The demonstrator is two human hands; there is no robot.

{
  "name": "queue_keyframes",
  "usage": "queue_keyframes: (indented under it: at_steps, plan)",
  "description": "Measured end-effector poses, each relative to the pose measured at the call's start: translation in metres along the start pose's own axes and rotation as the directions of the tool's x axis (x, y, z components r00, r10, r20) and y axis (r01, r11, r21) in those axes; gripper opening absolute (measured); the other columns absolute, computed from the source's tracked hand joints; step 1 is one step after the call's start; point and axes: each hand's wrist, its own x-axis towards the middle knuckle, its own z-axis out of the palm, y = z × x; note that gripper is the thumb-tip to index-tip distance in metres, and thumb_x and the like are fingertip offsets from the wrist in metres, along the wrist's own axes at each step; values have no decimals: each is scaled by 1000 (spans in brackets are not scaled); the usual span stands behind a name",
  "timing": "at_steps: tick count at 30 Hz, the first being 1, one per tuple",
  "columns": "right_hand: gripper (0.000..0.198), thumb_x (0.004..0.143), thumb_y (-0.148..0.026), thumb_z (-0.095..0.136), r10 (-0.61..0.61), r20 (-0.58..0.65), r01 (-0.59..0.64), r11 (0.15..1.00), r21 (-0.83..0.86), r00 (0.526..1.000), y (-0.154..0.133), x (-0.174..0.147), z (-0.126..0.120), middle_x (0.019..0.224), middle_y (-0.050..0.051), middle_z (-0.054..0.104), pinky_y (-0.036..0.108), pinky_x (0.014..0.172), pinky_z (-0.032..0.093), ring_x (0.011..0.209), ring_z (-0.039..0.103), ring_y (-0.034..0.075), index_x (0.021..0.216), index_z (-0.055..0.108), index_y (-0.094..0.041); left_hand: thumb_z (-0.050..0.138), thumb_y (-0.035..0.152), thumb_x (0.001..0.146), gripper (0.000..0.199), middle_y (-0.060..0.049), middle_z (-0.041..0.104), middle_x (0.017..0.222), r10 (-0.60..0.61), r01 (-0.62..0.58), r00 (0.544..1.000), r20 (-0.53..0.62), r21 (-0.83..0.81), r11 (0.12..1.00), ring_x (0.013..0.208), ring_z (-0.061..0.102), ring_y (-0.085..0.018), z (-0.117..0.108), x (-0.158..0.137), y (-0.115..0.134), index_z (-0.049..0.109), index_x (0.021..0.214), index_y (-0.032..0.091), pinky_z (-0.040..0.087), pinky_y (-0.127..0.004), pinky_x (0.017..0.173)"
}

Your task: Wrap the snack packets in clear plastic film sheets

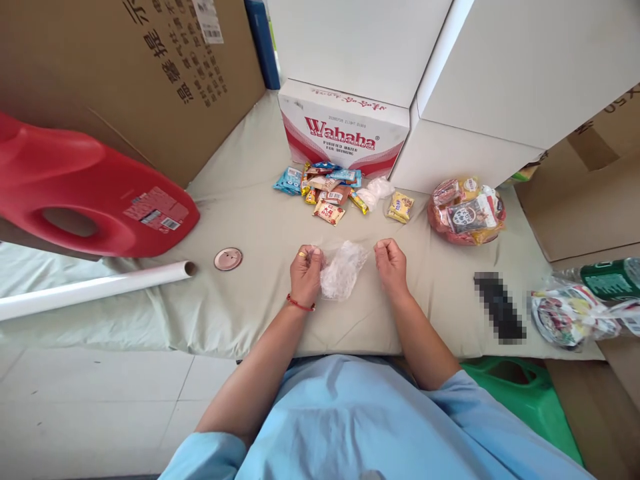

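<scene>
A thin clear plastic bag (343, 270), crumpled in the middle, hangs stretched between my two hands just above the cloth-covered table. My left hand (305, 270), with a ring and a red bracelet, pinches the bag's left side. At the opposite edge, my right hand (391, 265) is closed with thumb against fingers on the bag. Beyond my hands lies a pile of small wrapped snacks (333, 187) in blue, yellow and brown. Beside the pile are a bunched white plastic bag (375, 193) and a yellow snack packet (400, 207).
A filled snack basket (435, 223) stands to the right, near a pixelated dark object (500, 307) and a green-labelled bottle (610, 278). At left are a red jug (115, 187), a white roll (95, 290) and a round disc (228, 259). A Wahaha carton (345, 130) backs the table.
</scene>
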Motion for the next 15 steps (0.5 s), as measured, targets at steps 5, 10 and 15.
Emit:
queue_keyframes:
  at_steps: [5,10,15]
  plan:
    - [27,75,-37,85,-133,188,182,945,-273,973,6,-8,16,87,-2,64,25,62,41,65,46,12,95,70,-27,64,65,91,45,1,66,74,-35,34,999,37,24,999,68,60,-13,0,-3,4,56,81,22,48,-26,68]
    - [17,80,-39,78,-47,71,56,990,-130,996,9,3,8,73,-3,60,24,58,39,60,45,11,82,70,-24,66,62,92,43,2,65,77,-29,29,995,-96,-7,1000,72,63,-12,-3,1,6,54,84,22,49,-25,69]
    - [32,67,-36,87,127,-148,-86,962,257,981,-4,18,-23,64,-9,50,18,41,25,48,33,6,84,62,-24,76,60,84,47,8,50,69,-135,64,937,-323,-220,973,54,46,-7,-9,13,8,47,84,23,41,-20,50]
